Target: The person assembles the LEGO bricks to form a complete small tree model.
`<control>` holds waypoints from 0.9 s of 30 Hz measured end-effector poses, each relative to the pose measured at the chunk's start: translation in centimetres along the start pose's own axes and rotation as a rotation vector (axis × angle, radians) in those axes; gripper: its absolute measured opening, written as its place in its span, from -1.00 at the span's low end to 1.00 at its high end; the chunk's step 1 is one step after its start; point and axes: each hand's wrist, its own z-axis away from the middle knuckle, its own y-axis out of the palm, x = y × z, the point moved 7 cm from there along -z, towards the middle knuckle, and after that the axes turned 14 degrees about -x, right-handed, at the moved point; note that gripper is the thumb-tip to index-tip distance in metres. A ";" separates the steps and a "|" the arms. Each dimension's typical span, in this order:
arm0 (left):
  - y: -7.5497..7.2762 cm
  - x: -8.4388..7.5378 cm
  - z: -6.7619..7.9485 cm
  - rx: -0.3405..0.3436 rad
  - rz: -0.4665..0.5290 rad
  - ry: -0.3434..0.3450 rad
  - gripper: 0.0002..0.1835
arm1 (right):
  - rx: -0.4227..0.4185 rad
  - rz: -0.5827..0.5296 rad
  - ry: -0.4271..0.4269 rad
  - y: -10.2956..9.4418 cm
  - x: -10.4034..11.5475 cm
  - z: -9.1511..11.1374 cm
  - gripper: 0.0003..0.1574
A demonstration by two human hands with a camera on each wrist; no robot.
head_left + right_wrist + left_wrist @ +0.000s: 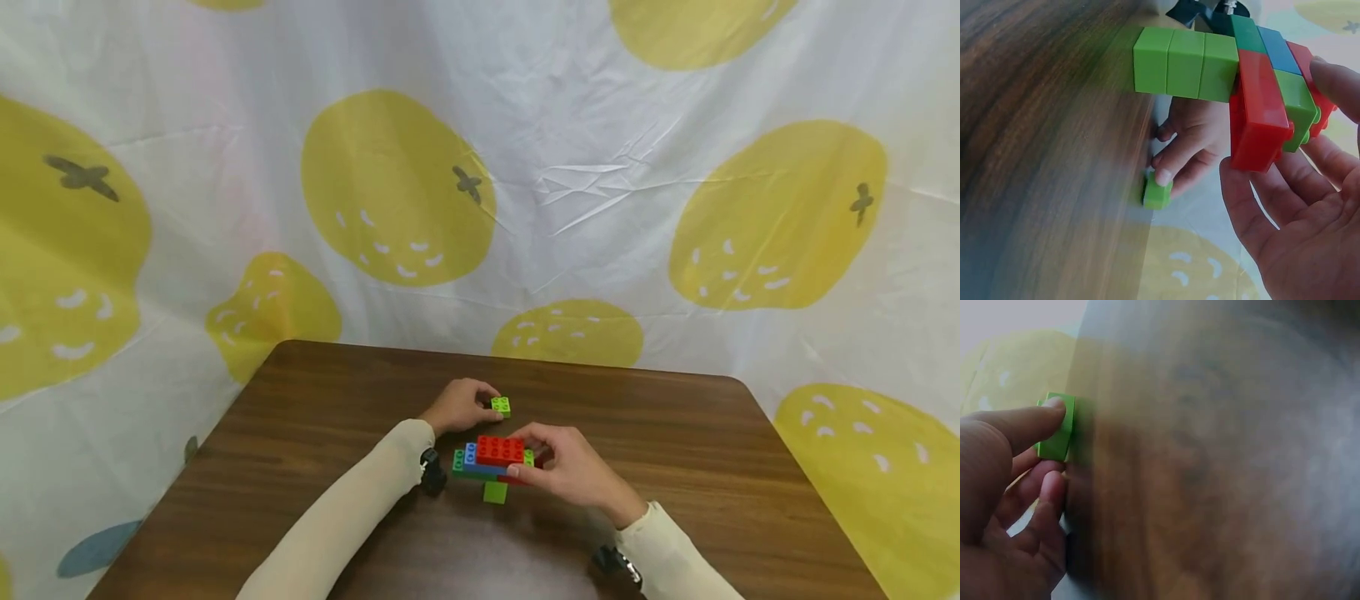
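Observation:
My left hand (461, 406) pinches a small lime-green toy brick (501, 407) at the tabletop, beyond the larger build. In the left wrist view the thumb lies on the face of that brick (1057, 434), with fingers at its other side. My right hand (566, 468) holds a build of toy bricks (500, 451) by its right end, thumb and fingers round it. A red brick tops it, over blue and lime bricks, then dark green and red ones. Underneath, a column of three lime-green bricks (1185, 64) shows in the right wrist view.
Both hands work over a dark wood-grain table (337, 383) with rounded far corners. A white curtain (585, 192) printed with yellow fruit hangs behind and around it. Dark wrist cameras (432, 472) sit on both wrists, over cream sleeves.

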 end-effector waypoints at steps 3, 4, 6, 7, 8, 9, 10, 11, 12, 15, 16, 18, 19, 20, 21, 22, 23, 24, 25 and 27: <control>-0.6 0.3 0.2 0.013 0.044 -0.023 -0.58 | 0.003 0.000 -0.001 0.0 0.0 0.0 -0.58; -0.9 0.4 0.3 0.017 0.053 -0.032 -0.58 | 0.003 0.001 0.000 0.0 0.0 0.1 -0.58; -1.5 0.3 0.5 0.016 0.059 -0.040 -0.58 | 0.001 0.003 -0.001 0.0 -0.1 0.1 -0.59; -1.8 0.3 0.6 0.014 0.056 -0.046 -0.59 | -0.001 0.001 0.000 -0.1 -0.1 0.1 -0.59; -2.2 0.2 0.7 0.013 0.055 -0.049 -0.59 | -0.001 0.000 0.002 -0.1 -0.1 0.1 -0.59; -2.5 0.1 0.8 0.009 0.056 -0.053 -0.59 | -0.001 0.000 0.003 -0.1 -0.1 0.1 -0.59; -2.8 0.0 0.9 0.004 0.062 -0.056 -0.60 | -0.002 -0.001 0.004 -0.1 -0.1 0.1 -0.59; -3.1 -0.2 1.0 -0.001 0.066 -0.055 -0.60 | -0.002 -0.001 0.004 -0.1 -0.1 0.1 -0.59; -3.5 -0.3 1.1 -0.004 0.073 -0.054 -0.60 | -0.002 -0.003 0.005 -0.1 -0.2 0.1 -0.59; -4.3 -1.0 1.5 -0.013 0.093 -0.044 -0.59 | -0.001 -0.004 0.003 -0.2 -0.2 0.1 -0.59; -4.5 -1.3 1.7 -0.014 0.099 -0.037 -0.59 | -0.001 -0.004 0.003 -0.2 -0.2 0.1 -0.59; -5.1 -1.9 2.0 -0.014 0.108 -0.020 -0.58 | -0.002 -0.004 0.002 -0.3 -0.3 0.1 -0.59; -5.3 -2.3 2.2 -0.015 0.111 -0.013 -0.58 | -0.003 -0.003 0.001 -0.3 -0.3 0.1 -0.59; -5.5 -2.7 2.4 -0.015 0.113 -0.003 -0.58 | -0.003 -0.002 -0.001 -0.4 -0.3 0.1 -0.59; -5.8 -3.0 2.6 -0.014 0.116 0.007 -0.57 | -0.004 -0.002 -0.003 -0.4 -0.3 0.1 -0.59; -6.0 -3.5 2.8 -0.014 0.118 0.017 -0.57 | -0.005 0.000 -0.007 -0.4 -0.2 0.1 -0.59; -6.3 -3.9 3.0 -0.013 0.120 0.028 -0.58 | -0.005 -0.001 -0.011 -0.4 -0.2 0.1 -0.59; -6.5 -4.2 3.3 -0.012 0.126 0.036 -0.58 | -0.005 0.000 -0.015 -0.4 -0.2 0.1 -0.59; -6.7 -4.6 3.4 -0.011 0.128 0.044 -0.58 | -0.006 0.001 -0.018 -0.4 -0.1 0.1 -0.60; -7.0 -5.3 3.9 -0.010 0.133 0.065 -0.59 | -0.007 -0.001 -0.022 -0.4 -0.1 0.1 -0.60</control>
